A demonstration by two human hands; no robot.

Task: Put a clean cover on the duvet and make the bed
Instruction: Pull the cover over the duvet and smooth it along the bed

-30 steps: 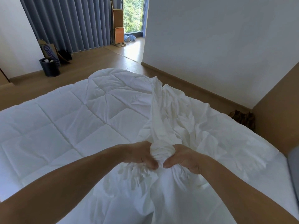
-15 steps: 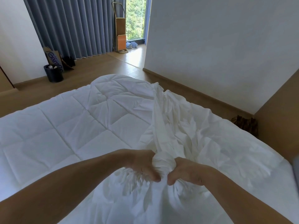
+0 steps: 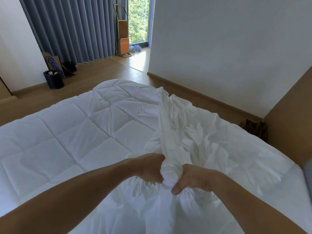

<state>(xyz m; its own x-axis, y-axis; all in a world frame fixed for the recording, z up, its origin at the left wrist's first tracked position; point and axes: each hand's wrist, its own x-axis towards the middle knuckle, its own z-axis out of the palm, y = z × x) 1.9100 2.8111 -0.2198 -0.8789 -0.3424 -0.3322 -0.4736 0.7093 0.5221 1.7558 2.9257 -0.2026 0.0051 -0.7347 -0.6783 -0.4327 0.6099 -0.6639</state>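
A white quilted duvet (image 3: 70, 135) lies spread over the bed, filling the left and middle of the view. On its right half lies the thin white cover (image 3: 199, 137), crumpled and gathered into a long bunched ridge that runs from the far edge towards me. My left hand (image 3: 150, 168) and my right hand (image 3: 194, 181) are side by side, both closed around the near end of that bunched ridge, which bulges between them. More cover cloth falls in folds below my hands.
Wooden floor runs beyond the bed. A dark bin (image 3: 54, 79) and a cardboard box (image 3: 53, 62) stand by the grey curtains (image 3: 72, 27). A white wall (image 3: 228, 48) is on the right, with a wooden panel (image 3: 290, 125) and a dark object (image 3: 255, 129) beside the bed.
My hands stay clenched on the gathered cover, gathering a little more cloth. The view has tilted slightly upward, so bed and hands sit lower in the frame.
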